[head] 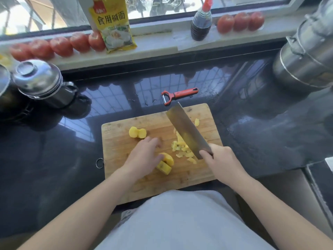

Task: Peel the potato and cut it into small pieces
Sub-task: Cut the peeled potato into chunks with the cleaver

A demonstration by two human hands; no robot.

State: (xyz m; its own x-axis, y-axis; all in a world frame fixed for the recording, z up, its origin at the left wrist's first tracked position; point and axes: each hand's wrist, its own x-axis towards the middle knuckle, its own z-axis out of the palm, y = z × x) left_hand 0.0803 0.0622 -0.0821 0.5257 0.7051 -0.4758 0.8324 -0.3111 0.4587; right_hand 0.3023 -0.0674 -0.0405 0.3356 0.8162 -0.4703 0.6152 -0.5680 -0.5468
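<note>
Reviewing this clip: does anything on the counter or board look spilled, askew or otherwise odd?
Mostly tidy. A few dark specks lie scattered on the counter beside the peeler, and one potato bit sits apart from the cut pile, beyond the cleaver. The cutting board lies slightly rotated, its near edge overhanging the counter.

Potato, peeled, yellow flesh, in several parts on the wooden cutting board (144,179).
- Chunk (166,163): near the board's middle, partly sliced, cut faces toward the near edge, touched by the left hand (144,156).
- Second chunk (137,132): rounded, notched, toward the far left of the board, apart from the rest.
- Small pieces (182,148): loose pile right of centre, beneath the cleaver (187,131).
- Single piece (197,122): alone, far right of the board.
- Peeler (177,95): red handle, flat on the table beyond the board.
</note>
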